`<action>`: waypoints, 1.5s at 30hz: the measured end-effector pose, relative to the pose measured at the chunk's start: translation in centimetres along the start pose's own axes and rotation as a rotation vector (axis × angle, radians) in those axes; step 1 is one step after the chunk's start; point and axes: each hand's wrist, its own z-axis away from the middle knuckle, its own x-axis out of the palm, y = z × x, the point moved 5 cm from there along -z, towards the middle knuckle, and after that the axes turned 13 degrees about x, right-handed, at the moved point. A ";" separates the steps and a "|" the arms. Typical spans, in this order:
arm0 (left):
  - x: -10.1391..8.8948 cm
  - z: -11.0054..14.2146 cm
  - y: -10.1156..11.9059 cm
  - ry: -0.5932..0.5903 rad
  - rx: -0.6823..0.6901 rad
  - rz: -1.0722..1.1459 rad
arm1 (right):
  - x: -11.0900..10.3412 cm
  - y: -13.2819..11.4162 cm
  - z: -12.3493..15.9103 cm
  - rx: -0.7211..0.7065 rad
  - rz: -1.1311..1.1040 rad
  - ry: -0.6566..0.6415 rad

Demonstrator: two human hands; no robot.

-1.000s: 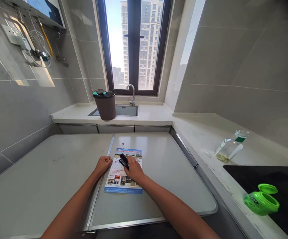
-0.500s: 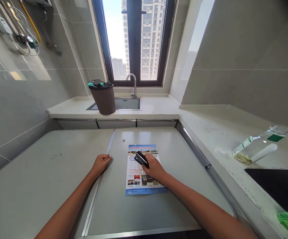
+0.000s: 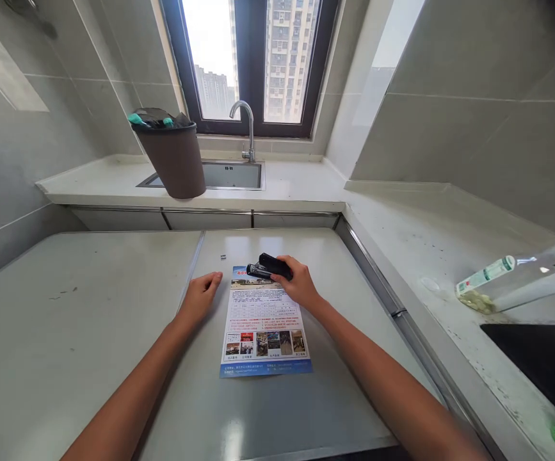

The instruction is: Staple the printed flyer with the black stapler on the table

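Stapler (image 3: 277,266) in your right hand's (image 3: 301,283) grasp, over the printed flyer's (image 3: 265,314) top; your left hand (image 3: 200,296) curls beside it, whether gripping anything I cannot tell.

The bare left forearm (image 3: 133,378) and right forearm (image 3: 378,366) stretch forward and slant inward, the left hand (image 3: 200,297) loosely curled with its thumb side turned inward, the right hand (image 3: 299,282) apart from it, slightly farther forward, closed in a grip.
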 end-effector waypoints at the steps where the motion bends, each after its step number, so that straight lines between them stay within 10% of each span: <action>1: 1.1 -1.2 0.9 -0.044 0.044 -0.010 | -0.3 0.8 -0.7 0.015 -0.036 0.020; 12: 8.7 -6.2 0.3 -0.283 0.391 -0.436 | 0.5 5.8 -2.6 0.137 -0.230 0.040; 45: 8.1 -7.1 0.1 -0.373 0.373 -0.123 | 1.5 4.9 -3.0 0.003 -0.069 -0.128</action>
